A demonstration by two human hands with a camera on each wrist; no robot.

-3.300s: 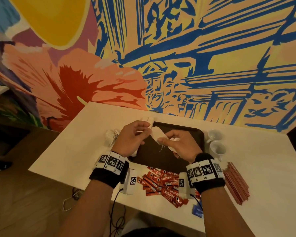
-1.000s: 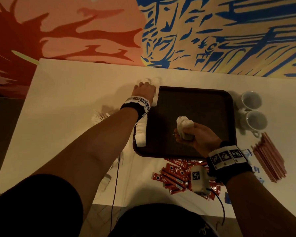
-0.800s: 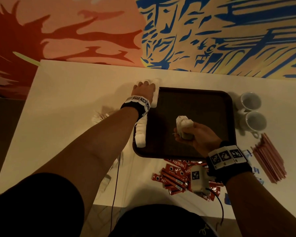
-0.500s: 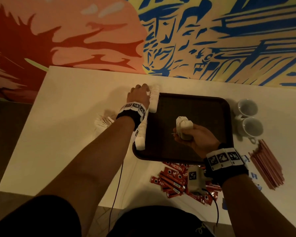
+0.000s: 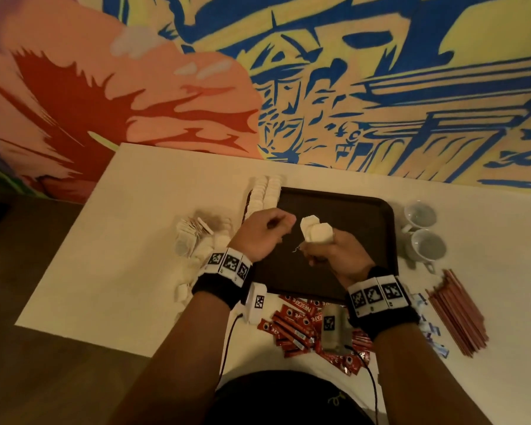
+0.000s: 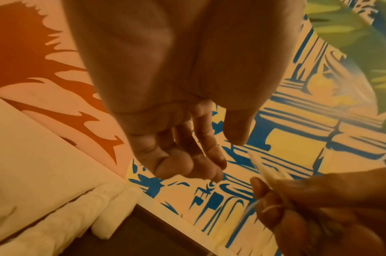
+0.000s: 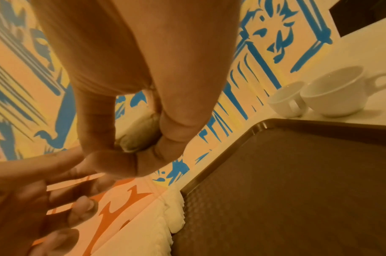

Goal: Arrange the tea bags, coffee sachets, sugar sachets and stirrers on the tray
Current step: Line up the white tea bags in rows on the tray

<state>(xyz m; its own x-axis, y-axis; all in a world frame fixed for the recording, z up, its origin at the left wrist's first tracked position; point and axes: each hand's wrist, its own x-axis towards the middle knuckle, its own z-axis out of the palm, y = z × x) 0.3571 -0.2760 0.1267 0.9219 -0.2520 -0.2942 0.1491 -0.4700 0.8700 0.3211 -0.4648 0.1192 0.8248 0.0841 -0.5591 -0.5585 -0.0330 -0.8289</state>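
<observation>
My right hand (image 5: 319, 245) grips a small stack of white tea bags (image 5: 314, 230) upright above the dark brown tray (image 5: 350, 210). In the right wrist view the thumb and fingers pinch the tea bags (image 7: 139, 136). My left hand (image 5: 284, 222) hovers just left of the stack, its fingers loosely bent and empty; the left wrist view shows the left hand (image 6: 209, 155) holding nothing. A row of tea bags (image 5: 264, 194) lines the tray's left edge. Red coffee sachets (image 5: 298, 323) lie in front of the tray, and reddish stirrers (image 5: 454, 314) to the right.
A loose pile of tea bags (image 5: 193, 237) lies left of the tray. Two white cups (image 5: 423, 231) stand at its right side. Blue-and-white sachets (image 5: 432, 329) lie beside the stirrers. The white table (image 5: 120, 240) ends at a painted wall behind.
My left hand left the row of tea bags at the tray's far-left corner and came back to the stack. My right hand kept holding the stack over the tray.
</observation>
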